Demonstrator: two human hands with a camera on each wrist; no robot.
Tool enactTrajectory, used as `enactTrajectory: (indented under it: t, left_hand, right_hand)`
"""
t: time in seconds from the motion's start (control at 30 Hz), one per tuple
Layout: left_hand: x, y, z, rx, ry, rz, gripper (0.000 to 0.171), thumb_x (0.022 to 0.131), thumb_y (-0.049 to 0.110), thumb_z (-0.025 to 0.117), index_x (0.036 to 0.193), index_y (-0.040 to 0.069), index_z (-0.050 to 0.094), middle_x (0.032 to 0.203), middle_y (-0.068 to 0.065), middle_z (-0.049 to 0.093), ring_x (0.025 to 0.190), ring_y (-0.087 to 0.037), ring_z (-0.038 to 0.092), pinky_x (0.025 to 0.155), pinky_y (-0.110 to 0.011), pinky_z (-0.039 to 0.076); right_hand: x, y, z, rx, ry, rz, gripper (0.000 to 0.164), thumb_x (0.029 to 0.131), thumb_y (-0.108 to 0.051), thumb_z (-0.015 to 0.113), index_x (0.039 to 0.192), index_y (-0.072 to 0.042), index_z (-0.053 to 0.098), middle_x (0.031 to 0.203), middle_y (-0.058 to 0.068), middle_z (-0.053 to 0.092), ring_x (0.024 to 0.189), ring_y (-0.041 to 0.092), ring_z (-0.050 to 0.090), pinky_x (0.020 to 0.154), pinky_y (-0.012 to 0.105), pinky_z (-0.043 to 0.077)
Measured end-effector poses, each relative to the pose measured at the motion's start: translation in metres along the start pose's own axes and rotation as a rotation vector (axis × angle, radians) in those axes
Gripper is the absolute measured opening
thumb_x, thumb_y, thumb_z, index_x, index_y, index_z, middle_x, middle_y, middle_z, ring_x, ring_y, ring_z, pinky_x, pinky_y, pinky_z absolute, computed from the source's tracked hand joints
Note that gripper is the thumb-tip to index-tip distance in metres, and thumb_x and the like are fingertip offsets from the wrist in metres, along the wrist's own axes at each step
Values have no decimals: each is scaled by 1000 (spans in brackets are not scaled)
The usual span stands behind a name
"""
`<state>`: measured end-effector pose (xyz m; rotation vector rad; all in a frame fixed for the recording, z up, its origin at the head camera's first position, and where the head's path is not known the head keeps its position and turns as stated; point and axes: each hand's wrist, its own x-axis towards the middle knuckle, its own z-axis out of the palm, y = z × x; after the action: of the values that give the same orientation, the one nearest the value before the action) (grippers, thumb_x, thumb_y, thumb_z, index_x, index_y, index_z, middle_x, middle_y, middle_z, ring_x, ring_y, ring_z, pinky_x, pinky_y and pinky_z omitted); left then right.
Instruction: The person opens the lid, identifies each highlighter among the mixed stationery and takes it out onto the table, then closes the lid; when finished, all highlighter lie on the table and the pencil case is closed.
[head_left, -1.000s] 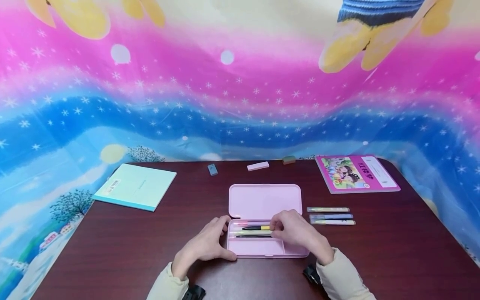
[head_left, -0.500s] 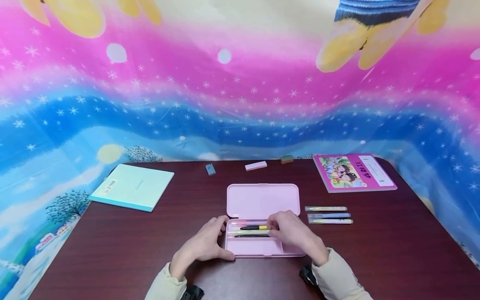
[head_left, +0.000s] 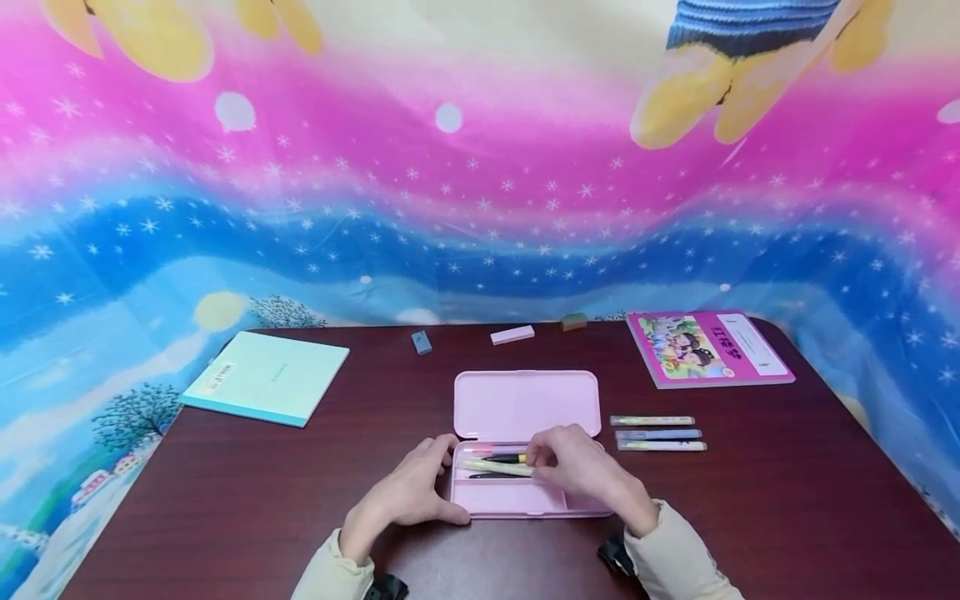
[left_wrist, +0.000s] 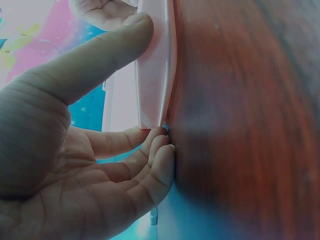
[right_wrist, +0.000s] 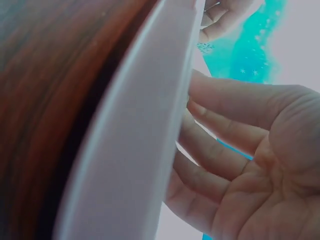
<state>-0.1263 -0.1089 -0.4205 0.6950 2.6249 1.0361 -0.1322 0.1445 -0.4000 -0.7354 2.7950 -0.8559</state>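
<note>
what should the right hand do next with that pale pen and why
Probably lift the pale pen clear of the pencil case: the right hand's grip is at its right end, it lies slightly aslant, the lid is open, and the left hand braces the case's left end.

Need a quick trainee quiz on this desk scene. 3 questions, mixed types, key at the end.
1. Which hand has its fingers inside the pink pencil case?
2. How many pens lie on the table to the right of the case? A) two B) three C) five
3. True or false: the case's lid is closed.

Key
1. The right hand; the left hand holds the case's left end.
2. B
3. False: the lid is open.
</note>
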Motion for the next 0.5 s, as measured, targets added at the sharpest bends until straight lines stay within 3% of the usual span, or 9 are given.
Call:
enactTrajectory:
  t: [0.2,0.33,0.5]
  left_hand:
    - [0,-1,1,-6,1,0,84,59,28,90,125,1,46,100,-8,51,93,-22,50,81,-39,43]
    - [0,-1,0,-1,7,3,83,59,28,90,124,1,46,100,-8,52,93,-22,50,80,-39,43]
    - [0,0,1,-1,9,-2,83,59,28,90,123,1,46,100,-9,52,93,-23,51,81,-40,43]
  right_hand:
    - [-2,-2,0,-15,-61,33,18,75,-2,77,89,-10,69,74,-7,60,70,10,51,63,29,42]
    - [-1,0,-8,35,-45,-16,15,76,2,74,88,-7,69,75,-5,62,70,8,53,66,26,46]
    - [-1,7,-14,124,3,-44,9,81,-7,75,86,-9,68,74,-8,62,70,4,55,65,24,48]
